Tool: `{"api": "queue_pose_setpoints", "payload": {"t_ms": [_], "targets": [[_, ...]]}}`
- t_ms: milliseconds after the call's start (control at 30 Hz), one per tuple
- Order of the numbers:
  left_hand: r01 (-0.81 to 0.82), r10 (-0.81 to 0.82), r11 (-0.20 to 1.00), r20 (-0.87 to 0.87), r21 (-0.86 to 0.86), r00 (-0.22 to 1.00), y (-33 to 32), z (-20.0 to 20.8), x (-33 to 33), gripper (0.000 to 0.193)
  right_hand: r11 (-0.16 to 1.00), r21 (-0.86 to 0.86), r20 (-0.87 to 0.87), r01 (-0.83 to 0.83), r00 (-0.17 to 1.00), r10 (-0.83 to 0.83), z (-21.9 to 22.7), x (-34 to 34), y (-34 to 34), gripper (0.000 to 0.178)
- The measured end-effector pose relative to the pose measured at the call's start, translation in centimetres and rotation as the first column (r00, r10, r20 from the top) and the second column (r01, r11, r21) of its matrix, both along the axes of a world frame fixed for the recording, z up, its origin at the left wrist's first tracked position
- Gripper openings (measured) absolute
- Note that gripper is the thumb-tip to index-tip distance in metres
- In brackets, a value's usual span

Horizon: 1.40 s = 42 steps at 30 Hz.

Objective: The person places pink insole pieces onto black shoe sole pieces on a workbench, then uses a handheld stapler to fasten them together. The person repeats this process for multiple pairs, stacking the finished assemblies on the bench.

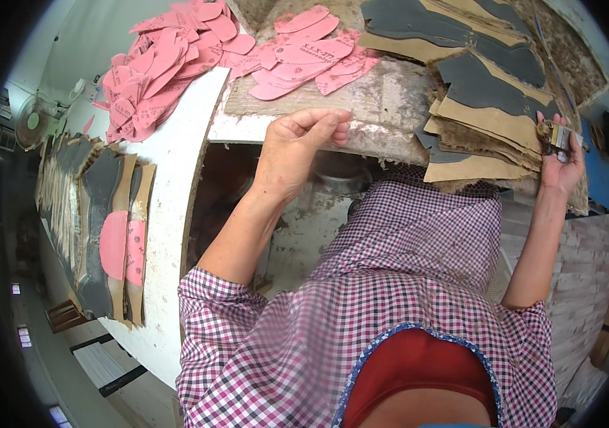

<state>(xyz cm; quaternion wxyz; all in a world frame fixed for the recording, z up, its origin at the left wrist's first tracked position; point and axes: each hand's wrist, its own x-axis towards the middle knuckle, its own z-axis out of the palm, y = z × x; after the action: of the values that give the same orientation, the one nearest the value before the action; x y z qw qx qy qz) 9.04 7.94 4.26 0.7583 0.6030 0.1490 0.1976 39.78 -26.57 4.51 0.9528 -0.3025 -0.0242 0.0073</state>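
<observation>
My left hand (303, 143) rests with curled fingers on the front edge of a worn, glue-crusted board (390, 100), just below a pile of pink sole-shaped pieces (311, 53); nothing shows in its grip. My right hand (560, 158) is raised at the right and holds a small glue-caked brush (555, 135) next to a stack of tan and dark grey shoe insole boards (490, 114). I wear a pink checked shirt.
A bigger heap of pink pieces (165, 57) lies on the white bench (176, 157) at the left. Assembled insoles (115, 235) with pink heel patches line the bench's left side. A fan (31, 121) stands far left. More grey boards (447, 25) lie at the top.
</observation>
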Motion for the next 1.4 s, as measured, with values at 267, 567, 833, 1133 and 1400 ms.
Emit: {"api": "queue_pose_setpoints", "payload": {"t_ms": [267,567,833,1133,1400], "targets": [[-0.227,0.300,0.665,0.024,0.712,0.954,1.7,-0.9,-1.5,0.026,0.999,-0.024,0.003,0.031,1.000,-0.031,0.4,-0.7,0.5,0.046],[0.075,0.497,-0.156,0.013,0.985,0.868,3.0,-5.4,-4.7,0.048,0.998,-0.060,0.061,0.001,0.998,0.002,-0.1,-0.1,-0.3,0.049],[0.123,0.546,-0.188,0.000,0.974,0.838,0.4,-4.5,-7.4,0.066,0.999,-0.042,0.067,0.008,0.998,-0.005,0.0,-0.2,0.0,0.049],[0.185,0.580,-0.266,0.004,0.946,0.814,4.2,-3.4,-6.6,0.060,0.999,-0.019,0.094,-0.039,0.995,0.040,-0.6,0.4,-0.6,0.049],[0.212,0.494,-0.268,-0.055,0.940,0.868,-0.1,-3.5,-6.3,0.074,0.997,-0.039,0.091,-0.062,0.994,0.065,-0.8,0.6,-1.2,0.049]]}}
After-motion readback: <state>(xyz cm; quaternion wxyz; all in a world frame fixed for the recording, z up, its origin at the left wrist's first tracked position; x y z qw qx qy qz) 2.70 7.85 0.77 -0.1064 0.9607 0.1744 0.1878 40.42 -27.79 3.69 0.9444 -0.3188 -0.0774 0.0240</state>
